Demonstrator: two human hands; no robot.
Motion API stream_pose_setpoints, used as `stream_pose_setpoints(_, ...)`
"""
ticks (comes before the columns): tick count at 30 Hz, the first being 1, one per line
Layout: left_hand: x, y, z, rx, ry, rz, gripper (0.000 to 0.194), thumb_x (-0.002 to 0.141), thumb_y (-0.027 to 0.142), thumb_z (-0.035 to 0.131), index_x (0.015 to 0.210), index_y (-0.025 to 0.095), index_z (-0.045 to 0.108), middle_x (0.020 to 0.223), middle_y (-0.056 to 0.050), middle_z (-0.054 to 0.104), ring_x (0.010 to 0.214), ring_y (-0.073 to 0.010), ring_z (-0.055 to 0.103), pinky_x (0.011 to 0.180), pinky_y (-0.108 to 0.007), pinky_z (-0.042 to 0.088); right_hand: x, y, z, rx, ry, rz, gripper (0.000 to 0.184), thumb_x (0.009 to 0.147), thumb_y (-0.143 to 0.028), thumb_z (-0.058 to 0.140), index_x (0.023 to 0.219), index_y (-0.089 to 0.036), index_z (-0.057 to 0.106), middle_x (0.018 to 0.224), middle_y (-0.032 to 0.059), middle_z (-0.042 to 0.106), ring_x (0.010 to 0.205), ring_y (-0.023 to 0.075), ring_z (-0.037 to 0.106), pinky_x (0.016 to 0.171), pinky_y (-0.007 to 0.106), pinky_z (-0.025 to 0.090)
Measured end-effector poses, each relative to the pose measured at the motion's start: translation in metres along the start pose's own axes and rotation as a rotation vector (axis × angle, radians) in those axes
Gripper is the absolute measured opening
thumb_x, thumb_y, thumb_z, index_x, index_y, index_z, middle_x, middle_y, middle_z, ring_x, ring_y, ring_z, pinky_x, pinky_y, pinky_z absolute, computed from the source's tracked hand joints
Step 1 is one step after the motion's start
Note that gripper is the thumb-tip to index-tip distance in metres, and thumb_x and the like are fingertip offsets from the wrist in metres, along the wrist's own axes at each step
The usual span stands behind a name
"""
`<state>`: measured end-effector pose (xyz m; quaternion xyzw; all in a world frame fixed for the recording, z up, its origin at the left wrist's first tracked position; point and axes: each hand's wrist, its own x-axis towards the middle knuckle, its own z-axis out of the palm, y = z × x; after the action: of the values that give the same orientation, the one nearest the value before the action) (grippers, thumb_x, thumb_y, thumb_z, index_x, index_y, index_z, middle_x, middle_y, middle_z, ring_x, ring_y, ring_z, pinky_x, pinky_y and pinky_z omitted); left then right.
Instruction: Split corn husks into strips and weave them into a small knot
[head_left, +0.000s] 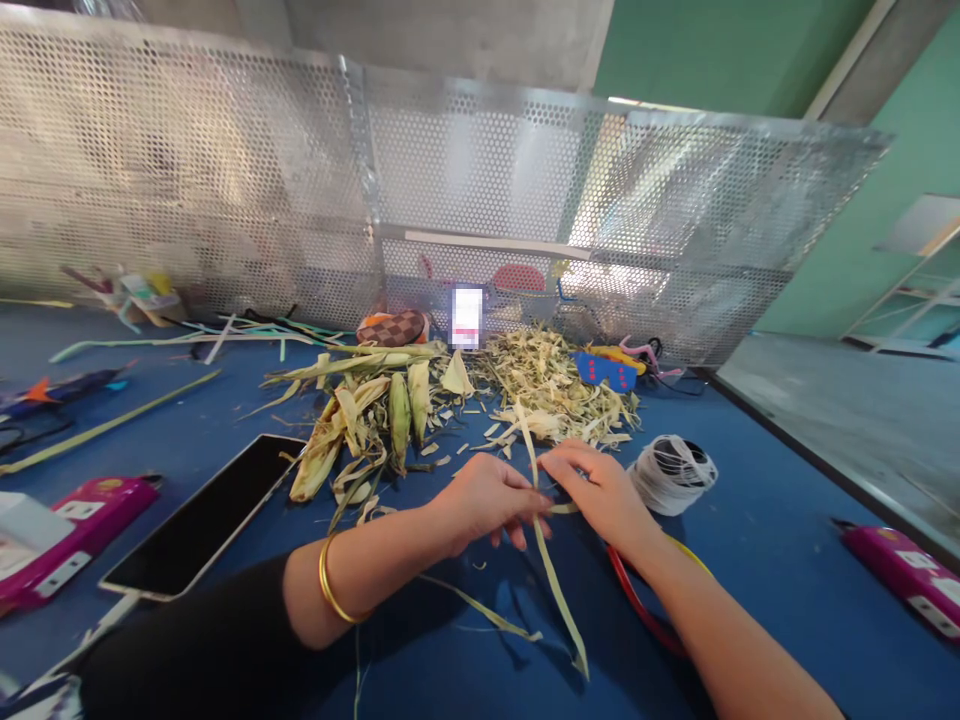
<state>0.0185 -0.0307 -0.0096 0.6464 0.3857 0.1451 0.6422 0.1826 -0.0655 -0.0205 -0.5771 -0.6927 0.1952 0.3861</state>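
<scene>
My left hand (487,497) and my right hand (600,490) meet over the blue table (765,540), both pinching thin strips of corn husk (551,570). The strips cross between my fingertips; one runs up toward the pile, another trails down toward me. A gold bangle sits on my left wrist and a red bangle on my right. A roll of white thread (671,472) lies just right of my right hand.
Husked corn leaves and several cobs (375,420) lie ahead on the left, a heap of shredded husk (559,385) ahead on the right. A dark phone (202,515) lies left, pink boxes (904,570) at both sides. A perforated metal screen (450,200) closes the back.
</scene>
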Motion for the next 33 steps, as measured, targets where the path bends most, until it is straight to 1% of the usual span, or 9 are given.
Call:
stream_pose_setpoints(4,0.002,-0.009,0.006,0.118,-0.061,-0.069,0.031,0.071,0.041,0.060,0.062,0.013,0.067,0.072,-0.006,0.071,0.040,-0.0073,0.053,0.033,-0.018,0.030,-0.003,-0.005,0.009,0.256,-0.064,0.162,0.028,0.080,-0.042,0.057,0.069,-0.017,0.063,0.060,-0.0016,0.057,0.059,0.0133,0.053,0.054,0.023,0.040)
stream_pose_setpoints(7,0.005,-0.012,0.006,0.117,-0.049,-0.080,0.032,0.072,0.042,0.059,0.062,0.013,0.066,0.071,-0.006,0.071,0.038,-0.0084,0.053,0.031,-0.018,0.027,-0.007,-0.009,0.011,0.253,0.069,0.131,0.023,0.080,-0.038,0.057,0.071,-0.018,0.061,0.052,-0.0043,0.051,0.050,0.0115,0.048,0.048,0.022,0.037)
stream_pose_setpoints(12,0.008,-0.004,-0.002,-0.166,0.070,-0.098,0.027,0.077,0.033,0.056,0.062,0.012,0.066,0.069,-0.007,0.071,0.041,-0.0096,0.057,0.030,-0.017,0.026,-0.018,-0.018,0.006,-0.164,0.361,-0.389,0.009,0.086,-0.023,0.053,0.080,-0.020,0.059,0.073,0.0031,0.065,0.065,0.0159,0.060,0.062,0.028,0.045)
stream_pose_setpoints(15,0.009,0.004,-0.009,-0.365,0.124,-0.153,0.021,0.079,0.024,0.055,0.068,0.010,0.066,0.069,-0.009,0.070,0.049,-0.0111,0.062,0.029,-0.015,0.020,-0.024,-0.024,0.008,-0.408,0.366,-0.655,0.009,0.085,-0.012,0.053,0.087,-0.020,0.058,0.071,0.0029,0.067,0.065,0.0156,0.062,0.063,0.028,0.045)
stream_pose_setpoints(18,0.009,0.012,-0.015,-0.553,0.180,-0.189,0.022,0.082,0.021,0.052,0.068,0.010,0.064,0.067,-0.008,0.069,0.047,-0.0077,0.059,0.028,-0.013,0.018,-0.026,-0.026,0.014,-0.621,0.309,-0.777,0.011,0.086,-0.009,0.050,0.087,-0.018,0.057,0.070,0.0042,0.067,0.062,0.0153,0.061,0.059,0.029,0.041)
stream_pose_setpoints(21,0.009,0.014,-0.019,-0.686,0.206,-0.175,0.026,0.086,0.023,0.050,0.069,0.009,0.063,0.067,-0.007,0.067,0.050,-0.0074,0.060,0.029,-0.011,0.027,-0.025,-0.023,0.020,-0.778,0.254,-0.794,0.016,0.089,-0.010,0.043,0.084,-0.016,0.057,0.066,0.0047,0.065,0.059,0.0156,0.058,0.058,0.030,0.038)
stream_pose_setpoints(25,0.010,0.011,-0.019,-0.806,0.202,-0.133,0.024,0.088,0.021,0.050,0.073,0.008,0.064,0.068,-0.006,0.066,0.057,-0.0093,0.063,0.046,-0.014,0.049,-0.023,-0.017,0.026,-0.862,0.185,-0.761,0.022,0.089,-0.010,0.040,0.078,-0.015,0.058,0.059,0.0019,0.058,0.051,0.0146,0.050,0.055,0.031,0.033)
stream_pose_setpoints(29,0.009,0.012,-0.017,-0.823,0.219,-0.132,0.026,0.088,0.019,0.049,0.070,0.008,0.063,0.064,-0.006,0.065,0.056,-0.0100,0.063,0.052,-0.016,0.051,-0.023,-0.017,0.026,-0.843,0.129,-0.764,0.023,0.089,-0.013,0.041,0.079,-0.015,0.061,0.063,0.0034,0.059,0.057,0.0161,0.052,0.058,0.032,0.035)
stream_pose_setpoints(33,0.005,0.016,-0.011,-0.793,0.262,-0.100,0.029,0.088,0.021,0.048,0.066,0.010,0.062,0.063,-0.006,0.065,0.054,-0.0103,0.061,0.052,-0.018,0.049,-0.024,-0.023,0.023,-0.759,0.218,-0.792,0.020,0.090,-0.014,0.045,0.098,-0.013,0.063,0.082,0.0086,0.065,0.075,0.0186,0.058,0.069,0.032,0.042)
